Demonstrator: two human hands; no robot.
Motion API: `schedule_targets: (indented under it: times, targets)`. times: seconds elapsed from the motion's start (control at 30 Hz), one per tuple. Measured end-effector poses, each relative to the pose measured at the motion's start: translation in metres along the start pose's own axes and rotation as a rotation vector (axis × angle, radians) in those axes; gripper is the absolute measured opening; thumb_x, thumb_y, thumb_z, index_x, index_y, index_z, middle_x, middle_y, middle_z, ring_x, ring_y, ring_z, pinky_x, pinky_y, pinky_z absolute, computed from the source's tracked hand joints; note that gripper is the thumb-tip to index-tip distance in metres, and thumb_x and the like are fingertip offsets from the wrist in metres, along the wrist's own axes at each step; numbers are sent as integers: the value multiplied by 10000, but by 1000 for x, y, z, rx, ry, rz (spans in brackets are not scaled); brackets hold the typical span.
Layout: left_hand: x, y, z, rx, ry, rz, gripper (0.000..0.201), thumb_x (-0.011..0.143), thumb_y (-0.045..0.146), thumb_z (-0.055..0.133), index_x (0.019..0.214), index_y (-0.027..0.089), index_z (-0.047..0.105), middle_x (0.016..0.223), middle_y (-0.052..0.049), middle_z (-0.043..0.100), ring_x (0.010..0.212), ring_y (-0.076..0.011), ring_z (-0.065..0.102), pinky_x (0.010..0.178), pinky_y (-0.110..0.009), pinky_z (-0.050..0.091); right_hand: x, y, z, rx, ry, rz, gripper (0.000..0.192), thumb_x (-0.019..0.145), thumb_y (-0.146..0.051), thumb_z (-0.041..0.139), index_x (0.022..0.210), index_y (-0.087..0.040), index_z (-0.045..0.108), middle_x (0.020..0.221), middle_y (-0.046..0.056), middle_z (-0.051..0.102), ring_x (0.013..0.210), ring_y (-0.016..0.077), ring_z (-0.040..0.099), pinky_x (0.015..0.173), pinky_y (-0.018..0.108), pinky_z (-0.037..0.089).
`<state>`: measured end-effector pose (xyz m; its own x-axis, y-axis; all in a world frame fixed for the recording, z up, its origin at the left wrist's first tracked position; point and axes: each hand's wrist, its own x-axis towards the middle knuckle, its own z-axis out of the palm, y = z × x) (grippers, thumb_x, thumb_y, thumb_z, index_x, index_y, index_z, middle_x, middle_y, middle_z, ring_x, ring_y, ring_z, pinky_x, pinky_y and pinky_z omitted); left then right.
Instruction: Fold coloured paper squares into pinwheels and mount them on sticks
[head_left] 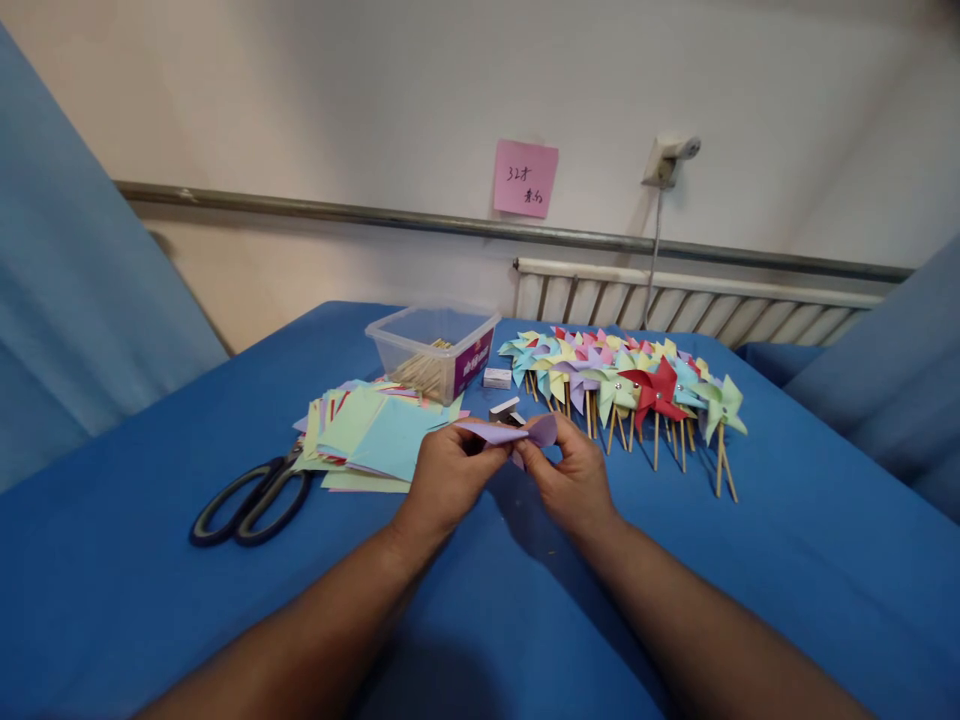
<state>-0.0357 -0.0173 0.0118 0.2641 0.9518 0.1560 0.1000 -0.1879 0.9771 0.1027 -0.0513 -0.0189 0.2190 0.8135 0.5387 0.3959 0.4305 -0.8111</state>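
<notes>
Between my two hands is a purple paper pinwheel (495,432), its corners curled in toward the middle and no stick visible on it. My left hand (448,475) pinches its left side. My right hand (574,475) pinches the right side, thumb near the centre. Just beyond the fingers lies a small open box (506,410), partly hidden by the paper. To the left is a stack of coloured paper squares (382,430), with scissors (251,500) lying beside it, their blades partly covered by the paper.
A clear plastic tub (382,345) holding wooden sticks (427,370) stands at the back. Next to it sits a small white box (497,378). Many finished pinwheels on sticks (658,395) lie at the right. Behind the blue-covered table (225,620) is a radiator (697,300).
</notes>
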Motion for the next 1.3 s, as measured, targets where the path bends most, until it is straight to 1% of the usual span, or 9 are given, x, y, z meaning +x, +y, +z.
schedule_targets:
  times: [0.13,0.27,0.37,0.5,0.57,0.67,0.8,1.07,1.3]
  targets:
    - [-1,2,1,-39,-27,-17,180,679,262,710,818,161,762,811,-43,746,778,-194,664,736,-277,487,-1,-2,-2,-119,4,-105,58,850,-212,546,867,-226,600,778,14,625,734,171,587,683,292,446]
    - [1,1,2,-94,13,-1,256,652,253,738,890,159,721,913,-53,734,878,-208,652,802,-303,480,2,-1,-8,-270,68,-318,70,865,-176,530,892,-224,573,854,44,655,814,191,613,754,333,447]
    - [0,0,0,-123,39,-43,267,637,252,758,876,152,692,864,-49,708,849,-194,629,792,-302,466,7,1,-15,-403,101,-478,145,858,-137,524,964,-227,565,912,60,674,882,200,625,816,365,434]
    - [-6,3,-2,-380,-182,-223,239,702,272,729,908,155,701,879,-56,688,824,-167,599,744,-273,451,12,2,-23,-549,74,-655,190,857,-155,532,1032,-222,564,967,77,691,909,207,628,855,391,404]
    - [-10,5,-2,-545,-241,-278,215,722,266,721,910,163,708,898,-58,688,849,-167,593,750,-270,455,12,2,-24,-599,33,-711,188,864,-161,530,1038,-222,572,978,73,699,900,200,628,859,387,391]
    - [-12,8,0,-695,-221,-317,138,712,238,734,814,148,714,793,-39,680,774,-145,582,733,-259,461,12,-1,-21,-648,-8,-745,203,879,-138,503,1027,-248,588,983,38,706,878,168,629,882,369,375]
    - [-8,7,0,-747,-153,-336,99,664,188,763,689,116,698,673,-27,660,671,-124,562,673,-243,454,11,-2,-15,-635,21,-791,200,877,-125,517,1013,-239,609,957,20,703,887,155,624,899,360,373]
    - [3,-3,-6,-799,54,-365,104,601,129,778,637,120,681,592,2,619,574,-98,528,605,-231,437,10,-3,-14,-579,-119,-766,370,843,-109,544,1205,-184,560,1158,94,651,1091,225,570,934,422,391]
    - [4,-3,-6,-767,65,-356,139,596,158,787,608,126,652,553,19,586,541,-89,504,555,-221,414,6,2,-13,-523,-164,-716,374,821,-79,536,1179,-185,569,1157,101,637,1087,235,569,918,441,419]
